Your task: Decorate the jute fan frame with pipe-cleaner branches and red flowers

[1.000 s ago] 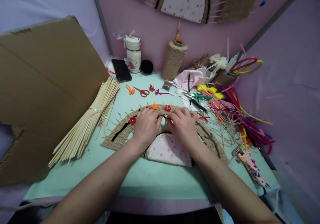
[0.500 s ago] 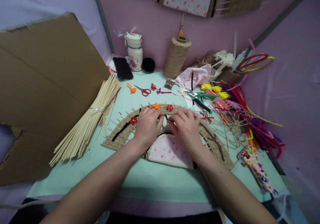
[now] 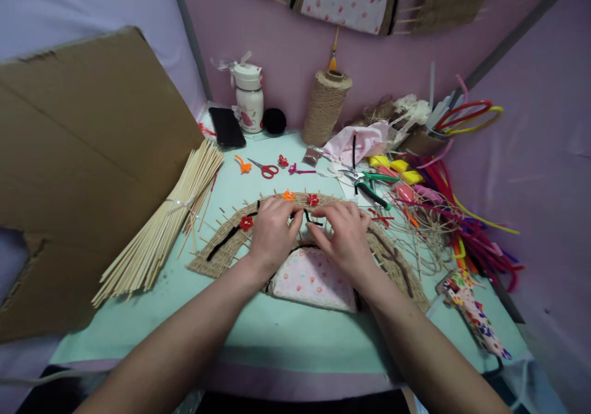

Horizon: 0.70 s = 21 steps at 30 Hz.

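A woven twine arch (image 3: 401,278) with a pink flower-print half-round panel (image 3: 314,281) lies flat before me. Orange and red flowers made of pipe cleaner, such as this red flower (image 3: 246,223), sit on its band. At the arch's upper middle, my left hand (image 3: 276,226) pinches a short black pipe cleaner (image 3: 314,219), its bent end showing past the fingertips. My right hand (image 3: 344,235) is just to the right, thumb and index finger parted around that free end. Another black pipe cleaner (image 3: 224,243) runs along the arch's left side.
Bundled wooden sticks (image 3: 161,223) and a cardboard sheet (image 3: 92,155) stand left. Behind the arch are red scissors (image 3: 268,169), green-handled pliers (image 3: 372,186), a twine spool (image 3: 327,109) and a bottle (image 3: 249,103). Loose pipe cleaners (image 3: 480,241) and tangled twine (image 3: 429,235) crowd the right.
The thumb and index finger of my right hand have parted, and more of the black pipe cleaner shows between the hands. My left hand keeps its place.
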Available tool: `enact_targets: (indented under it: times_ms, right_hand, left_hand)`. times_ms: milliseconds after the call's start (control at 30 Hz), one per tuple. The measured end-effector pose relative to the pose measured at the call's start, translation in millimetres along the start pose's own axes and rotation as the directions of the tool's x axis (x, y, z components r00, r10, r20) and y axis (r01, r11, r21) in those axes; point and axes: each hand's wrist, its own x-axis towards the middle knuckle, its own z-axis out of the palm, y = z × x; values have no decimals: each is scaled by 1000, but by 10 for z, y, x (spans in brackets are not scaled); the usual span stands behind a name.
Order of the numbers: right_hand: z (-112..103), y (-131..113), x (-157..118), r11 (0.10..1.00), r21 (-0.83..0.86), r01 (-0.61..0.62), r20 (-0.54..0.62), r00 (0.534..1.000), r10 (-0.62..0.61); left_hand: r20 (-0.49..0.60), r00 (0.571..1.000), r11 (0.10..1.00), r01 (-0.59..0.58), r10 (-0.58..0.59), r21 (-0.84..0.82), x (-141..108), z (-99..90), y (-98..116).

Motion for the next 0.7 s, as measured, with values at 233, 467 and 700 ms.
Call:
enact_targets:
  times_ms: [233,467,700]
  right_hand:
    - [21,-33,26,999,36,-20,5,1000,20]
    - [26,-62,33,993,96,-62,-35,997,66]
    - [44,-27,29,990,126,-69,-21,997,73]
  left_hand:
    - [-26,999,1000,-26,26,-3,-14,-7,5]
    - [-28,999,999,-45,44,-1,-14,-1,3]
    - [-9,999,999,-32,32,4,-15,2,0]
